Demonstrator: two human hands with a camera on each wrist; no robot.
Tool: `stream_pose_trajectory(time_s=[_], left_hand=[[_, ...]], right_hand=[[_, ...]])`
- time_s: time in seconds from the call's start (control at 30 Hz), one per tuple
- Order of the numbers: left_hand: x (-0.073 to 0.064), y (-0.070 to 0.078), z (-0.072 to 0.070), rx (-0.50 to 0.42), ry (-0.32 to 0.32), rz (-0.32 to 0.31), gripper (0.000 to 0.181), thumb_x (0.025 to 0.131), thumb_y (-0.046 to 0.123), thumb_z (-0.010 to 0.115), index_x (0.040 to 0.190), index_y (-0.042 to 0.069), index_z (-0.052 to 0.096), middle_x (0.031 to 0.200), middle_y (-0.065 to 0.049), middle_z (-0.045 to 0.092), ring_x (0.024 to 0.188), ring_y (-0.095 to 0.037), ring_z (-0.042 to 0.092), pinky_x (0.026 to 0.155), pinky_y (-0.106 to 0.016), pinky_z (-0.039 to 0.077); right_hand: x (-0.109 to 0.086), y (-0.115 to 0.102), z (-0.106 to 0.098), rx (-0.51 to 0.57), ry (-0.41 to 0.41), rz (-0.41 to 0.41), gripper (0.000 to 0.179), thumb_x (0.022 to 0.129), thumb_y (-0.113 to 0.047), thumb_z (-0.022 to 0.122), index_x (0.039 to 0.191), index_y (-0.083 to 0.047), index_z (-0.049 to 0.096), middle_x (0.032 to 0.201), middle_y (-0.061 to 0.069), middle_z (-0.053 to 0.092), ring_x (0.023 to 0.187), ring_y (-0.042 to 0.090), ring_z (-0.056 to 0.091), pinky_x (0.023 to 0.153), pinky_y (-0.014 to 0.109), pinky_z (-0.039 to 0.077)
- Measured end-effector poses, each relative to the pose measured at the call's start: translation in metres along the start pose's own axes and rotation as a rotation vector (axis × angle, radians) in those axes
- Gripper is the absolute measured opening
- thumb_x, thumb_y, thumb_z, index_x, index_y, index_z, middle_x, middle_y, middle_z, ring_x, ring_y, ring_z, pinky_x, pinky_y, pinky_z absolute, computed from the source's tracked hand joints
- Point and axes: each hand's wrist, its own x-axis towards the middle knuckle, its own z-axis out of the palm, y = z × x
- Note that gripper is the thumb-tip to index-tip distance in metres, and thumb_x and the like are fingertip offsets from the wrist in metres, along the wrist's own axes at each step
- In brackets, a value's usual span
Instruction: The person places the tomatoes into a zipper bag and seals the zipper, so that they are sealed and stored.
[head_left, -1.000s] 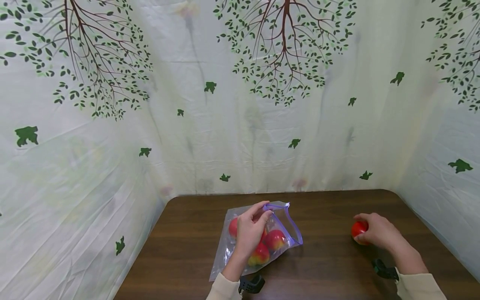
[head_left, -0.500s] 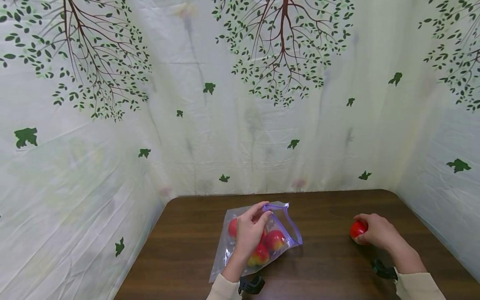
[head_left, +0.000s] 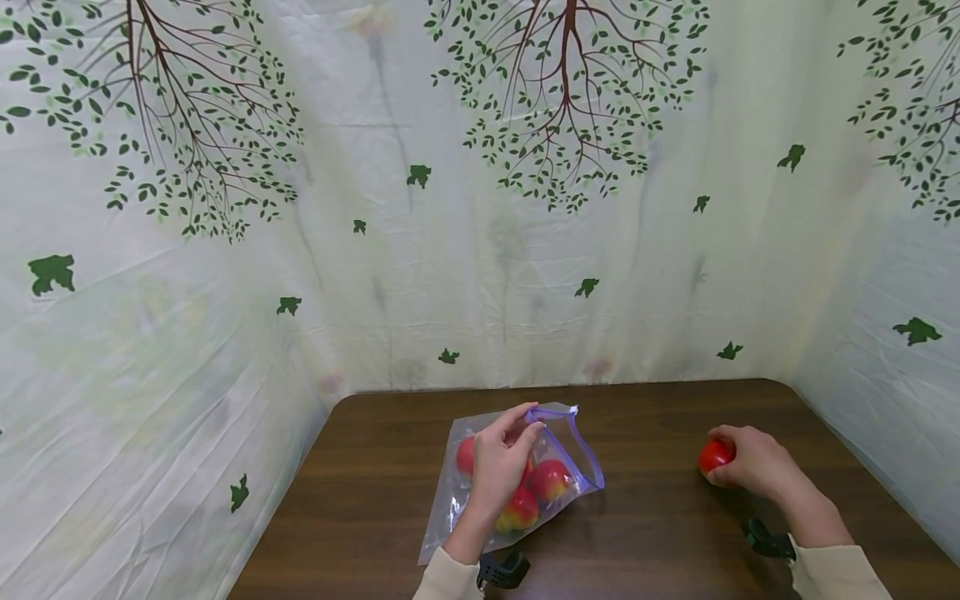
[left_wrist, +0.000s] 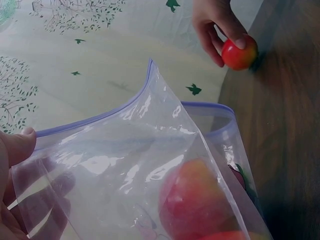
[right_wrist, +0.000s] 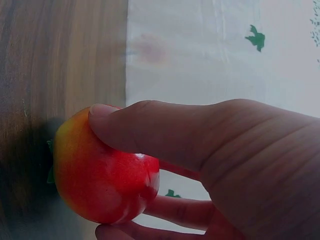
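A clear zip bag (head_left: 468, 500) with a purple-blue zip edge lies on the table, its mouth gaping toward the right. Several red and yellow apples (head_left: 550, 480) are inside it. My left hand (head_left: 498, 467) pinches the bag's edge near the mouth between thumb and fingers; the left wrist view shows the thumb (left_wrist: 22, 145) on the zip strip. Off to the right, my right hand (head_left: 761, 462) grips a single red apple (right_wrist: 107, 175), thumb on one side and fingers on the other. Small green bits show at this apple's far side. Whether it touches the table I cannot tell.
Both hands work over a dark brown wooden table (head_left: 645, 533) with rounded back corners. Pale cloth (head_left: 510, 275) printed with trees and leaves hangs behind it and along both sides. A dark wrist device (head_left: 504, 568) sits below each hand.
The apple in my right hand has shifted very slightly to the left. My left hand and the bag look the same.
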Motion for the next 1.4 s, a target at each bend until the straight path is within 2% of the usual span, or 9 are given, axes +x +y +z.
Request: stream_pose_trajectory(time_s=[0.13, 0.27, 0.5, 0.73, 0.97, 1.4], left_hand=[[0.000, 0.000, 0.000, -0.002, 0.003, -0.001, 0.034, 0.092, 0.026, 0.075, 0.124, 0.015, 0.072, 0.109, 0.010, 0.073, 0.095, -0.010, 0.070, 0.082, -0.027, 0.058], [0.000, 0.001, 0.000, -0.008, 0.008, -0.003, 0.033, 0.092, 0.026, 0.075, 0.123, 0.019, 0.073, 0.108, 0.010, 0.074, 0.095, -0.010, 0.070, 0.081, -0.027, 0.058], [0.001, -0.002, -0.001, -0.030, 0.012, 0.016, 0.030, 0.091, 0.026, 0.076, 0.121, 0.024, 0.073, 0.108, 0.008, 0.074, 0.093, -0.011, 0.071, 0.081, -0.027, 0.058], [0.001, -0.003, -0.001, -0.042, 0.009, 0.027, 0.032, 0.092, 0.027, 0.075, 0.123, 0.018, 0.073, 0.108, 0.007, 0.074, 0.092, -0.012, 0.071, 0.080, -0.028, 0.058], [0.001, -0.002, -0.001, -0.042, 0.017, 0.021, 0.030, 0.091, 0.028, 0.076, 0.121, 0.028, 0.073, 0.107, 0.009, 0.074, 0.091, -0.012, 0.071, 0.079, -0.029, 0.059], [0.001, -0.002, 0.000, -0.047, 0.014, 0.013, 0.031, 0.091, 0.029, 0.076, 0.121, 0.028, 0.072, 0.108, 0.008, 0.074, 0.092, -0.012, 0.071, 0.080, -0.028, 0.058]], right_hand=[[-0.002, -0.002, -0.001, 0.000, 0.020, -0.020, 0.071, 0.072, -0.026, 0.090, 0.129, 0.004, 0.060, 0.108, 0.024, 0.064, 0.092, 0.036, 0.057, 0.070, 0.051, 0.052], [-0.004, -0.005, -0.003, -0.004, 0.037, -0.037, 0.070, 0.072, -0.027, 0.089, 0.129, 0.003, 0.060, 0.107, 0.022, 0.064, 0.091, 0.035, 0.058, 0.068, 0.050, 0.052], [-0.004, -0.006, -0.006, 0.009, 0.020, -0.028, 0.074, 0.072, -0.029, 0.090, 0.131, 0.003, 0.058, 0.111, 0.025, 0.063, 0.093, 0.037, 0.057, 0.068, 0.049, 0.053], [-0.006, -0.008, -0.006, 0.016, 0.040, -0.049, 0.072, 0.074, -0.030, 0.089, 0.131, 0.002, 0.059, 0.112, 0.024, 0.063, 0.093, 0.035, 0.058, 0.068, 0.048, 0.053], [-0.007, -0.012, -0.008, 0.007, 0.079, -0.074, 0.070, 0.076, -0.031, 0.088, 0.131, 0.001, 0.059, 0.111, 0.024, 0.063, 0.092, 0.035, 0.059, 0.068, 0.048, 0.053], [-0.009, -0.019, -0.010, 0.011, 0.103, -0.078, 0.071, 0.076, -0.031, 0.088, 0.131, 0.002, 0.059, 0.112, 0.026, 0.062, 0.094, 0.038, 0.058, 0.068, 0.049, 0.054]])
